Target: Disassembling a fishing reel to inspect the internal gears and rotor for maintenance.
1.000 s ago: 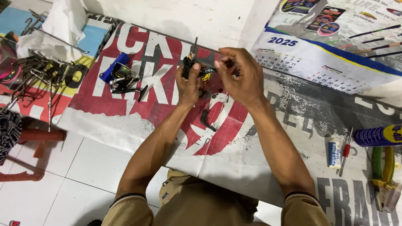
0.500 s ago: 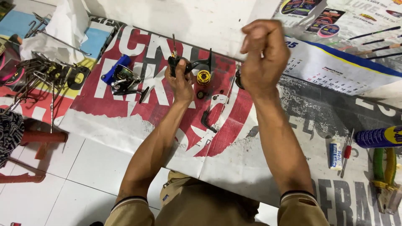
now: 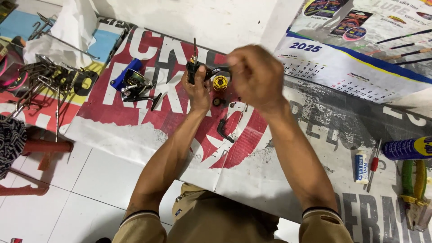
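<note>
Black reel body (image 3: 194, 72) gripped in left hand (image 3: 198, 92) fingers above banner | right hand (image 3: 254, 74) blurred, clenched, contents indeterminate | yellow spool (image 3: 220, 83), black handle (image 3: 223, 130) detached on banner: disassembled state, reassembly judged outstanding.

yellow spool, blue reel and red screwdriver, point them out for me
yellow spool (image 3: 220, 83), head view, on its round yellow face.
blue reel (image 3: 133, 83), head view, on its body beside the blue part.
red screwdriver (image 3: 373, 164), head view, on its red handle.
</note>
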